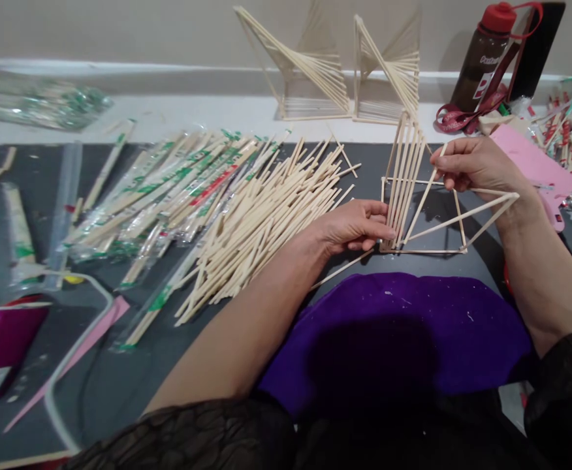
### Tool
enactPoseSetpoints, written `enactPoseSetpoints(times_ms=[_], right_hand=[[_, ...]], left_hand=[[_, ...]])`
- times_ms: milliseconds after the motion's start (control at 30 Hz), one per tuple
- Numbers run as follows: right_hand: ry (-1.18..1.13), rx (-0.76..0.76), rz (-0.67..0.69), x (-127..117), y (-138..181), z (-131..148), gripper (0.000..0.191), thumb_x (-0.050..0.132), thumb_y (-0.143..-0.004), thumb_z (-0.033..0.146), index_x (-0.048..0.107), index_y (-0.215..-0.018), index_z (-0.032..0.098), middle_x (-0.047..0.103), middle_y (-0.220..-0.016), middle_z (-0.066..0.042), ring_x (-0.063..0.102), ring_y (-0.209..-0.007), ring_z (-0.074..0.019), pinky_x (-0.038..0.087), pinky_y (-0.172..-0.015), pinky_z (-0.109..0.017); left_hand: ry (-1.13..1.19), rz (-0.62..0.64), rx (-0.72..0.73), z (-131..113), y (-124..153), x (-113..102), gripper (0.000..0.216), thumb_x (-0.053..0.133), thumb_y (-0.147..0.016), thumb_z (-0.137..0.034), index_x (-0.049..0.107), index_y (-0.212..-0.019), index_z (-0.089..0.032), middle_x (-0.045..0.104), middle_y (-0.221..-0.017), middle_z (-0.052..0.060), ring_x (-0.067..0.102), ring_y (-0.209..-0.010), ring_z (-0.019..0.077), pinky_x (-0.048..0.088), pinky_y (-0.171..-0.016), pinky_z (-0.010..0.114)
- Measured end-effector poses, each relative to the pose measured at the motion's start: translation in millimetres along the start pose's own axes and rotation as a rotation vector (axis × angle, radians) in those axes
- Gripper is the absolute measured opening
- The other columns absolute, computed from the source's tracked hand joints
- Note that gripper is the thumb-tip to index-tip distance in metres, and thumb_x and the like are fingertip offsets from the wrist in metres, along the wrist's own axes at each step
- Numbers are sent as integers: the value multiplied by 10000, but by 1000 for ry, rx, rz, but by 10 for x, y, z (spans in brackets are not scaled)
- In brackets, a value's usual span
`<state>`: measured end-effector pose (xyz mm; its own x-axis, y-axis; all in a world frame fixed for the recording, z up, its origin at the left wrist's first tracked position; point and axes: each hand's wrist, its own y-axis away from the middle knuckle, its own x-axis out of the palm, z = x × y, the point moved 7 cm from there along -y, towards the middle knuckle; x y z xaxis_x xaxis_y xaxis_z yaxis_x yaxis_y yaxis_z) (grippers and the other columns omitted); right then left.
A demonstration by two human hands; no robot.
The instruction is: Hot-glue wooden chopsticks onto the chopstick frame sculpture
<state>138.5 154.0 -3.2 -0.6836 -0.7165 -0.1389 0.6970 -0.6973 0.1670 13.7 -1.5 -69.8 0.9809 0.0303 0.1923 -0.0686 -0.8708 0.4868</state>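
Observation:
A frame built of wooden chopsticks (pixel 423 251) stands on the dark table in front of me, with a fan of slanted sticks on its left side. My left hand (pixel 357 227) is closed on the lower left of this frame, thumb and fingers at the base of the fan. Between the thumb and fingertips of my right hand (pixel 467 163) is the upper end of a single chopstick (pixel 424 202). That stick slants down to the left, its lower end by the frame's bottom edge. Whether it touches the bottom edge I cannot tell.
Left of my hands lies a heap of loose chopsticks (pixel 261 235), with wrapped chopsticks (pixel 168 189) beyond. Two finished-looking stick frames (pixel 315 72) stand against the wall. A bottle (pixel 482 59), a pink sheet (pixel 535 160) and a purple cloth (pixel 403 313) are nearby.

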Motion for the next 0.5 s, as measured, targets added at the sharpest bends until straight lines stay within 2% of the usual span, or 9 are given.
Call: enactPoseSetpoints(times_ms=[167, 500], right_hand=[[1, -8, -2, 27, -4, -14, 159, 815, -701, 171, 658, -711, 147, 677, -628, -20, 557, -423, -74, 313, -334, -172], [14, -17, 16, 51, -6, -5, 190, 840, -696, 214, 659, -717, 159, 672, -630, -15, 554, -425, -76, 322, -327, -175]], left_hand=[[18, 37, -17, 18, -18, 48, 287, 780, -599, -63, 699, -864, -140, 747, -769, 69, 393, -315, 11, 126, -302, 171], [23, 54, -6, 68, -102, 71, 248, 819, -592, -100, 703, -803, -155, 700, -621, 27, 405, -307, 26, 150, -293, 153]])
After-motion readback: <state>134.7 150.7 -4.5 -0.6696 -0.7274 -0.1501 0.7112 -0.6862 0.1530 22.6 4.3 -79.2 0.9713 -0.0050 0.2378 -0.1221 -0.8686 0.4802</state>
